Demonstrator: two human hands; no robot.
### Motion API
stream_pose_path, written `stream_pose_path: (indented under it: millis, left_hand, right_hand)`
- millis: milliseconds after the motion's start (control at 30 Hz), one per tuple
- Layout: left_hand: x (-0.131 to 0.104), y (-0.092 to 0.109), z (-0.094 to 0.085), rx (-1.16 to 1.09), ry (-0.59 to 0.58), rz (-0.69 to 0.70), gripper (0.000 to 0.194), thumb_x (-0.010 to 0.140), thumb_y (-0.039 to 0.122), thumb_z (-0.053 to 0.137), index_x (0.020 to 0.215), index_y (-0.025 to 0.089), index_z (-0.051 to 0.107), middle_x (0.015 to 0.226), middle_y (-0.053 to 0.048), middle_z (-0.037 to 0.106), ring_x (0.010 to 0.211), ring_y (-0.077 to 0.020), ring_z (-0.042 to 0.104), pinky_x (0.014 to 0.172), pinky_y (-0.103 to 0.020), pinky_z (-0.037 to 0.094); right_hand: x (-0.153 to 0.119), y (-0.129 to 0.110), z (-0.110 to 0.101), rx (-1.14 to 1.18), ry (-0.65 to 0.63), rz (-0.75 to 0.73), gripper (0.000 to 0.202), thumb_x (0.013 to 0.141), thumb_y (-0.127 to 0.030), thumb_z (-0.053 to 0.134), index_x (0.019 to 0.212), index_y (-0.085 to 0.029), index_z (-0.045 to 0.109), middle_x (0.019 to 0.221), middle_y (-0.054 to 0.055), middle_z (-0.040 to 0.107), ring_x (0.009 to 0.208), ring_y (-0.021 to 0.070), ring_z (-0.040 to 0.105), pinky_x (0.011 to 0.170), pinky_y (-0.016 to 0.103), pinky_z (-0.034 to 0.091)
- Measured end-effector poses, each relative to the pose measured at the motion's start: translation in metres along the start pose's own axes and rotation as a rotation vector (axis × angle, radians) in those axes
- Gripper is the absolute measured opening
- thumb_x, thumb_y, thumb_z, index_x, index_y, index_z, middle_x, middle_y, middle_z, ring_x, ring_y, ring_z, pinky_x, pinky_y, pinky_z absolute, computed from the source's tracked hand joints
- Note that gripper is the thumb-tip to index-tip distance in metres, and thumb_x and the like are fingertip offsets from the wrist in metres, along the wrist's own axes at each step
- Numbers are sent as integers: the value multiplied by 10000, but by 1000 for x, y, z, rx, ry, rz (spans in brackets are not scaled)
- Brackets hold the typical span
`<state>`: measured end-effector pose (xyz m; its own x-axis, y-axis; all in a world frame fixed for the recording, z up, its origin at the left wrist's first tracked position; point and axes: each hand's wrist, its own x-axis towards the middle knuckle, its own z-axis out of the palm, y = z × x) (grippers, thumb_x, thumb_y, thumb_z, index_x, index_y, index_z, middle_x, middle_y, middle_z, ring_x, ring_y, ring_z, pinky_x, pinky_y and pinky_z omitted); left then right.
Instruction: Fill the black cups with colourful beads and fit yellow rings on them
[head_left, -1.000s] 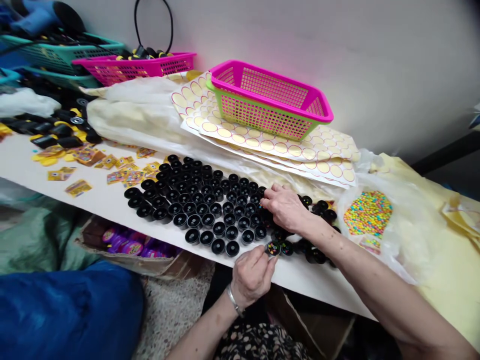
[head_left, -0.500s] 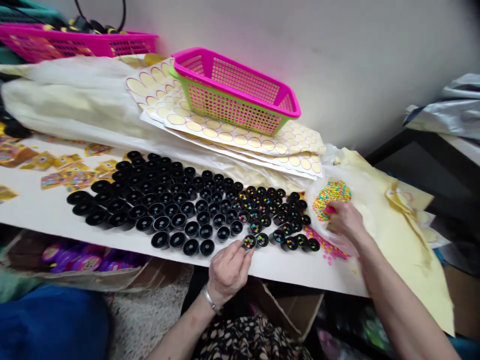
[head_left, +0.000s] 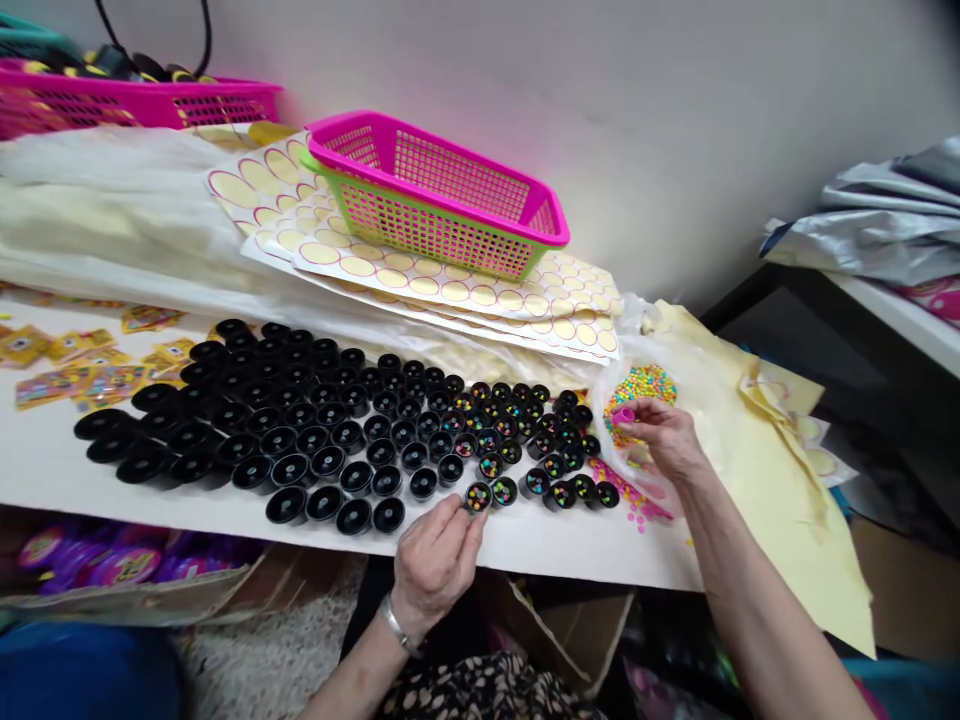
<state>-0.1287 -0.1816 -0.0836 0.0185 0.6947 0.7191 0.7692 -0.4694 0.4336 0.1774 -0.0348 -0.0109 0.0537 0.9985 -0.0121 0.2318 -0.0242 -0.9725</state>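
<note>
The person's bare left forearm [head_left: 346, 665] rises from the near side, slanting right toward the left hand [head_left: 435, 558], back upward, fingers curled, thumb and fingertips pinched. The right forearm [head_left: 757, 590] slants left and away from the near right; the right hand [head_left: 664, 432], farther off, pinches with its fingertips pointing left.

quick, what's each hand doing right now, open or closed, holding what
Left hand: closed, fingertips gripping a black cup with colorful bits inside.
Right hand: closed, holding a small pink container.
</note>
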Motion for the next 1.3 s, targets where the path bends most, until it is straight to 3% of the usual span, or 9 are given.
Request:
stream_pose_path:
  millis: [133,300,433,533,633,833,1000,1100,1300]
  left_hand:
    - [-2,3,-1,-19,-19,-28,95,765,104,631,844,120,578,870,-87,635,750,-147,607,668,-246,490]
    - [-5,4,0,-45,-1,-49,99,766,106,621,854,117,580,872,-96,629,740,-148,597,646,-249,486]
    - [-5,4,-2,-62,-2,-59,80,764,100,614,831,118,575,857,-97,627,720,-148,587,625,-250,476]
    - [-4,5,-3,-76,-28,-64,47,769,103,603,787,126,566,817,-86,621,692,-147,578,618,-255,473]
    - [-5,5,-4,-66,-34,-72,34,773,116,596,771,128,564,812,-87,620,684,-151,576,614,-259,475]
    - [-6,4,-4,-67,-14,-76,26,774,131,595,794,122,581,836,-97,632,686,-151,584,616,-258,485]
    - [-4,5,-5,-78,9,-74,13,773,126,592,765,122,583,826,-99,635,677,-150,587,609,-257,485]
    - [-4,5,-6,-72,-4,-76,5,775,126,589,771,123,587,820,-98,635,682,-152,591,611,-258,486]
    - [-4,5,-5,-63,-19,-81,11,786,131,578,784,128,588,814,-92,631,685,-144,586,612,-252,479]
  right_hand:
    - [-5,-32,38,23,-78,-67,261,554,-244,792,775,-189,665,758,23,665,681,143,596,637,279,487]
    - [-4,-72,128,-153,-414,-256,169,685,-225,684,849,-187,665,771,10,646,725,147,574,698,300,454]
    - [7,-83,192,-431,-596,-565,110,753,-155,581,834,-174,653,794,21,623,790,161,528,757,315,401]
    - [18,-84,218,-616,-651,-644,116,754,-120,555,806,-178,642,786,25,616,802,174,495,747,314,368]
    - [25,-82,228,-654,-682,-631,122,725,-104,563,783,-182,637,770,19,600,799,178,482,719,304,351]
    - [19,-79,220,-297,-771,-429,135,692,-113,583,804,-176,626,726,-14,561,707,134,482,655,267,369]
    - [5,-83,208,-294,-739,-518,133,712,-115,588,819,-185,622,795,1,592,775,147,500,734,292,385]
    - [6,-83,207,-434,-700,-632,118,738,-107,567,815,-182,614,792,10,603,789,156,489,752,296,373]
    - [14,-82,211,-1041,-674,-841,193,791,-84,450,775,-179,617,796,54,574,772,187,418,696,309,311]
